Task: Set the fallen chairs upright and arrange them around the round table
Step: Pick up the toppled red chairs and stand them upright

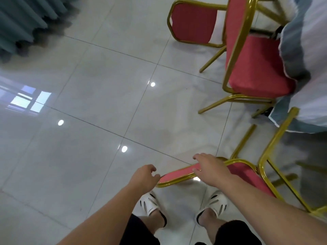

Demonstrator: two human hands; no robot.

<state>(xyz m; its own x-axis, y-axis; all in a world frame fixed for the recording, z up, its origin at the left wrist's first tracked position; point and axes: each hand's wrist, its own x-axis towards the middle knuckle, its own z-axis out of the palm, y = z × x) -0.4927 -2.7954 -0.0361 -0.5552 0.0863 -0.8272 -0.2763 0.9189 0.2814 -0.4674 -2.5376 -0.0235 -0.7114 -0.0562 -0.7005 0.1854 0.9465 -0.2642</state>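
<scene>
A red-padded chair with a gold frame (247, 175) lies tipped over on the tile floor just in front of my feet, its legs pointing right toward the table. My right hand (210, 165) lies across the top of its backrest, fingers fairly straight. My left hand (144, 177) hovers at the backrest's left corner with loosely curled fingers and holds nothing. The round table (304, 50), draped in white and blue cloth, fills the right edge. Two matching chairs stand upright beside it: a near chair (254, 68) and a far chair (192, 23).
Glossy white tiles (88, 121) spread across the left and middle. Grey-green curtains (23, 23) hang at the top left. My feet in white slippers (150, 204) stand right behind the fallen chair's backrest.
</scene>
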